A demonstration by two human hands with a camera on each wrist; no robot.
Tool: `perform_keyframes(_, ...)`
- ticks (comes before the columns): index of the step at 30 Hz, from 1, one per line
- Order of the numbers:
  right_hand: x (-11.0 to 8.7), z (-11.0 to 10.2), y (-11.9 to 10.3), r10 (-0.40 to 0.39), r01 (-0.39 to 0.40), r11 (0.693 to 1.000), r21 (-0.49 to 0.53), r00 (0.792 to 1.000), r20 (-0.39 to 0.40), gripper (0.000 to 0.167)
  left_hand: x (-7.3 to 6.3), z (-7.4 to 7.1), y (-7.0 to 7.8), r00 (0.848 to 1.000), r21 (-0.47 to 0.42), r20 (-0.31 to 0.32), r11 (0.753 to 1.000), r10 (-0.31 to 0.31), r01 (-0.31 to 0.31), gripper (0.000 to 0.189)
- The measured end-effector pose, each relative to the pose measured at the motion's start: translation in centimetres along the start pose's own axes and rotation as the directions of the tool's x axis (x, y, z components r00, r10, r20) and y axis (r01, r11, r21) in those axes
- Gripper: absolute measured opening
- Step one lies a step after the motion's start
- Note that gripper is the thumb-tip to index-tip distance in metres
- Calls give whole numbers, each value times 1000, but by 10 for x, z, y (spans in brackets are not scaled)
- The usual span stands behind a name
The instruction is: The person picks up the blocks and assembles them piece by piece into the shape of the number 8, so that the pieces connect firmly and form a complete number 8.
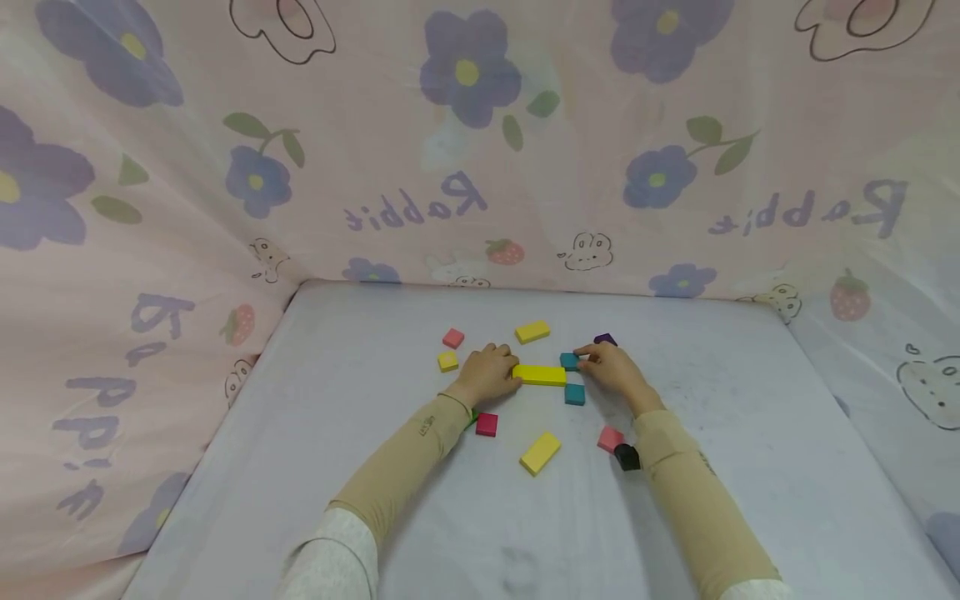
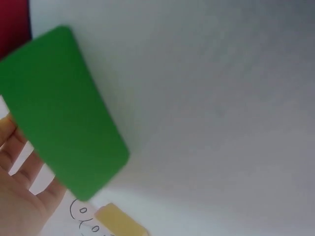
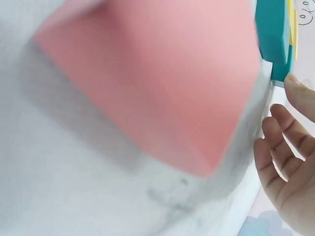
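My left hand (image 1: pixel 486 375) is at the left end of a long yellow block (image 1: pixel 542 376) lying crosswise, with thumb and fingertip gripping that end. At the block's right end sit two teal blocks, a farther one (image 1: pixel 569 362) and a nearer one (image 1: pixel 574 394). My right hand (image 1: pixel 613 371) pinches the farther teal block at its right edge between thumb and a finger. In the right wrist view, the thumb meets a teal block (image 3: pixel 281 71) while the other fingers hang loosely bent. A green block (image 2: pixel 64 113) looms large beneath the left wrist, mostly hidden in the head view.
Yellow blocks lie behind (image 1: pixel 532 332) and in front (image 1: pixel 540 453). To the left are a pink block (image 1: pixel 453 337), a small yellow block (image 1: pixel 447 361) and a red block (image 1: pixel 487 425). Near the right forearm are another pink block (image 1: pixel 611 439) and a black piece (image 1: pixel 627 457); a purple block (image 1: pixel 604 339) lies behind.
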State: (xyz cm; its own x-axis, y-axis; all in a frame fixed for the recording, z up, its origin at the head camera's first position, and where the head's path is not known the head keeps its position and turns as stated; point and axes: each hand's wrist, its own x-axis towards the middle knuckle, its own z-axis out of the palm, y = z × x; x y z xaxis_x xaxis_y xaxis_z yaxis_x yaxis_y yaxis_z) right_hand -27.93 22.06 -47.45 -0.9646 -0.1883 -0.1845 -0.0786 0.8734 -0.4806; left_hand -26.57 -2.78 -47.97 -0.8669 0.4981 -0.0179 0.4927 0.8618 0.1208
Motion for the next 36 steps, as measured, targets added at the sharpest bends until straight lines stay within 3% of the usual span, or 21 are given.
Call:
perform_keyframes(8, 0, 2, 1, 7, -7, 1000, 2, 1000, -5, 34, 1, 2, -1, 999, 41, 50, 999, 9, -11, 51)
perform_keyframes(15, -2, 2, 1, 28, -28, 999, 45, 1000, 8, 34, -11, -10, -9, 1000, -79, 28, 997, 9, -7, 59)
perform_keyframes(21, -5, 2, 3, 17, -17, 999, 48, 1000, -7, 34, -29, -23, -37, 996, -158, -66, 987, -51, 40, 46)
perform_keyframes(24, -5, 2, 2, 10, -10, 999, 43, 1000, -7, 34, -40, -26, -57, 991, -148, -103, 986, -89, 73, 42)
perform_keyframes(30, -6, 2, -2, 9, -9, 1000, 30, 1000, 0, 34, -60, -29, -87, 984, -111, -116, 986, -134, 121, 40)
perform_keyframes(36, -8, 1, -1, 15, -14, 1000, 23, 1000, -15, 34, -66, -32, -97, 983, -64, -98, 987, -153, 147, 38)
